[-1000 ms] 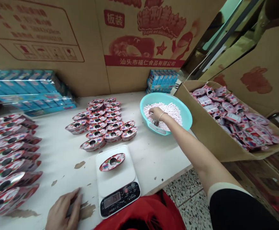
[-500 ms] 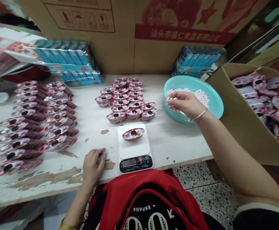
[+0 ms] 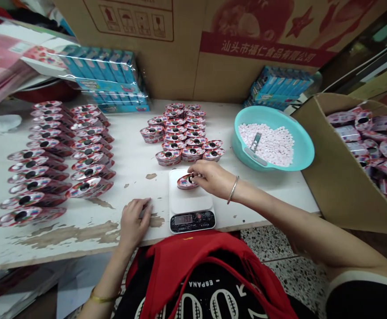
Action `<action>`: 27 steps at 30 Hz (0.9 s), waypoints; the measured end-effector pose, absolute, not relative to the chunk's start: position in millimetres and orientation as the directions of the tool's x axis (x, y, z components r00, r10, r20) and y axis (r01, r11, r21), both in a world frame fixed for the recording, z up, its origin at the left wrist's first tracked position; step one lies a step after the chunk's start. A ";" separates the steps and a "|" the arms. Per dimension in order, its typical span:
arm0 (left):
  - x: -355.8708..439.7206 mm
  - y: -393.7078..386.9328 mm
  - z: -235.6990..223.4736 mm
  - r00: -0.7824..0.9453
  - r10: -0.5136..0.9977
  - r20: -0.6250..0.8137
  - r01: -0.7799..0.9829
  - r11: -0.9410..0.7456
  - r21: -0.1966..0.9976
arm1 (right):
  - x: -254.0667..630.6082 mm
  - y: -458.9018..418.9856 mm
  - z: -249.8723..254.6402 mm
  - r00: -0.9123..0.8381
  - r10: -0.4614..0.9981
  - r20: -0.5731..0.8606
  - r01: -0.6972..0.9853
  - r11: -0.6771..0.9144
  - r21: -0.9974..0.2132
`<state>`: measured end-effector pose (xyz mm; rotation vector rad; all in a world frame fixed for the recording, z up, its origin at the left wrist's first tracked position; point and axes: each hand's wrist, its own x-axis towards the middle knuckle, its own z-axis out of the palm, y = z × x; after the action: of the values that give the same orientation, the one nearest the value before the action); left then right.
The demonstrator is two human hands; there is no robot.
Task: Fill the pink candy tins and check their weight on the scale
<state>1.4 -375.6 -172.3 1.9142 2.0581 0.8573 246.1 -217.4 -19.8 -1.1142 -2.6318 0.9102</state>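
Right hand (image 3: 213,177) sits over the digital kitchen scale (image 3: 191,219), its fingers pinched nearly closed, fingertips (image 3: 195,170) at the round opening of a boat-shaped foil tray (image 3: 186,182). Anything held between them is hidden. The tray lies flat on the white scale platform, toward its far end. The scale's lit digits are too small to read with confidence.

Left hand (image 3: 135,219) rests on the table just left of the scale, fingers loosely curled. Cannot tell whether it has hold of anything (the fingers cover whatever may be there).

White table (image 3: 63,239), paint worn away in brown patches near the edge. Just far of the scale, a cluster of similar foil trays (image 3: 180,137) sits in stacked rows. Two longer double rows of foil trays (image 3: 50,164) run along the left side. To the far right, a teal plastic basin (image 3: 304,148) holds a heap of small white-and-pink candy pellets (image 3: 268,144), with a metal scoop (image 3: 255,141) lying in them. Right of the basin, an open cardboard box (image 3: 316,177) is filled with loose printed packets (image 3: 369,141).

Along the far edge stand blue shrink-wrapped boxes (image 3: 107,77), with another blue stack (image 3: 278,86) further right, both against a printed cardboard carton (image 3: 256,51). A red cloth (image 3: 193,250) lies across the person's front, touching the near table edge.
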 end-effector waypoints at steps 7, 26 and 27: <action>3.6 -375.7 -171.4 -0.146 0.958 0.245 0.842 -0.009 0.539 | 254.2 -211.8 -16.0 -0.609 0.777 -0.158 0.467 0.190 -0.863; 6.5 -374.8 -168.7 -0.175 0.962 0.210 0.830 0.030 0.557 | 259.7 -216.9 -16.4 -0.604 0.754 -0.257 0.487 0.095 -0.868; 6.6 -374.9 -168.4 -0.176 0.962 0.208 0.830 0.031 0.557 | 256.0 -216.9 -16.1 -0.607 0.759 -0.235 0.525 0.161 -0.835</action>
<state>6.6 -374.9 -168.4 1.8538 2.0802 0.8549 256.0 -216.9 -16.1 -1.2466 -2.1992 1.4236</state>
